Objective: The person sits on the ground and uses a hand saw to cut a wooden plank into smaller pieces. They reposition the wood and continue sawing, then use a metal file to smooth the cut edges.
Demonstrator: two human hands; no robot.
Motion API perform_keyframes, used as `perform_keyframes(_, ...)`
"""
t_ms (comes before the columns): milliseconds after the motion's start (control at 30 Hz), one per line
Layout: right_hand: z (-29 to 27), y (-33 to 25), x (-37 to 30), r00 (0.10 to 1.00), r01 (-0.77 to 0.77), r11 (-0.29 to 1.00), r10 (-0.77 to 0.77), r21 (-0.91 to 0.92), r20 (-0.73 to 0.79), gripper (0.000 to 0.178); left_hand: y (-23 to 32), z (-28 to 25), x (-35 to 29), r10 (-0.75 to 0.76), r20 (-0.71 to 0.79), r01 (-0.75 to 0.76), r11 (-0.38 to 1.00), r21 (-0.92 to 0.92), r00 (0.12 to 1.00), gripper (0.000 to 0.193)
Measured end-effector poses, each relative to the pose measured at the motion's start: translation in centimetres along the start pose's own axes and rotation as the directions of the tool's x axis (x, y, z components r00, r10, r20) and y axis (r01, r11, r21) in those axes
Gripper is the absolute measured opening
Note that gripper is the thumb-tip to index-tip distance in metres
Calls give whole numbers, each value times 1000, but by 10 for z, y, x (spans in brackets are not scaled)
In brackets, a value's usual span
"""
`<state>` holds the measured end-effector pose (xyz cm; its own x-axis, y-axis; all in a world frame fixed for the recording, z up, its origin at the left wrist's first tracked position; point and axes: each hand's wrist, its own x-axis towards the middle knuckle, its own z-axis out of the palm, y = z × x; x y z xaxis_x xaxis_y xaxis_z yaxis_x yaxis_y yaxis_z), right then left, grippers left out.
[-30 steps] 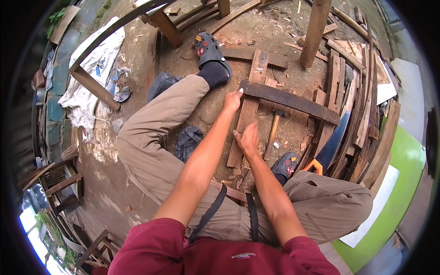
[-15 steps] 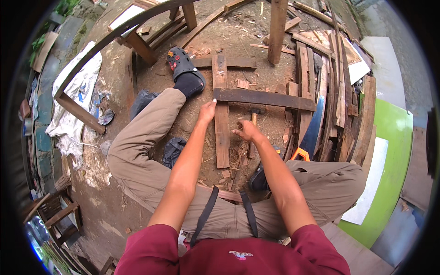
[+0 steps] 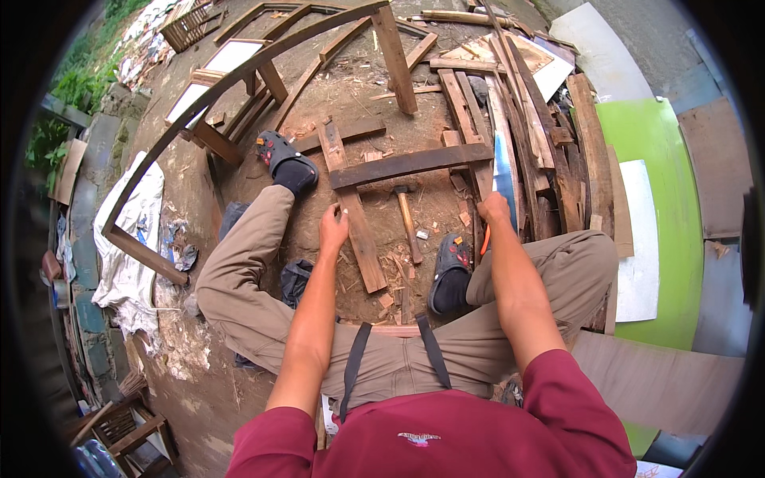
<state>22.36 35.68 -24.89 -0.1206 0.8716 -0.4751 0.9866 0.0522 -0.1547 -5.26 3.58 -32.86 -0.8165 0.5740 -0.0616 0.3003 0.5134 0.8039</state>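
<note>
A dark wooden crosspiece [image 3: 414,166] lies across the left plank [image 3: 358,227] and the right plank [image 3: 481,177]. My left hand [image 3: 333,229] is closed, fingertips pressed together at the left plank's outer edge; whatever they may hold is too small to make out. My right hand [image 3: 495,210] is wrapped round the right plank's near end, below the crosspiece. Its fingers are partly hidden. Between the planks a hammer [image 3: 409,223] with a wooden handle rests on the ground. A handsaw [image 3: 505,171] with a blue blade lies beside my right hand, its orange handle mostly covered.
Another short board [image 3: 362,132] lies under the left plank's far end. Stacked scrap timber [image 3: 550,151] and a green panel [image 3: 681,263] are at the right. A curved wooden frame [image 3: 239,73] stands at the far left. My clog-shod feet flank the work, with wood chips around.
My right hand has gone from above the hammer to the right plank. My left hand has slid down from the crosspiece's end along the left plank. The whole view has shifted.
</note>
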Motion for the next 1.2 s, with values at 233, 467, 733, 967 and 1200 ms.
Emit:
perform_keyframes(233, 73, 83, -11, 961, -240, 970, 243, -36, 133, 49, 24, 2, -33, 48, 120, -59, 994, 89, 992, 37)
perform_keyframes(467, 77, 83, -33, 990, -98, 982, 112, -159, 84, 48, 40, -21, -52, 20, 85, -26, 998, 63, 996, 37)
perform_keyframes(733, 85, 71, -10, 965, -98, 988, 123, -116, 232, 39, 77, -38, -75, 108, 43, -108, 994, 14, 993, 35)
perform_keyframes(967, 25, 29, 15, 984, 59, 949, -107, 311, 140, 49, 127, -39, -47, 141, -30, -142, 989, -44, 990, 34)
perform_keyframes(1200, -20, -16, -12, 935, -18, 682, 271, 731, -230, 65, 114, -34, -31, 116, -94, -128, 983, -130, 989, 33)
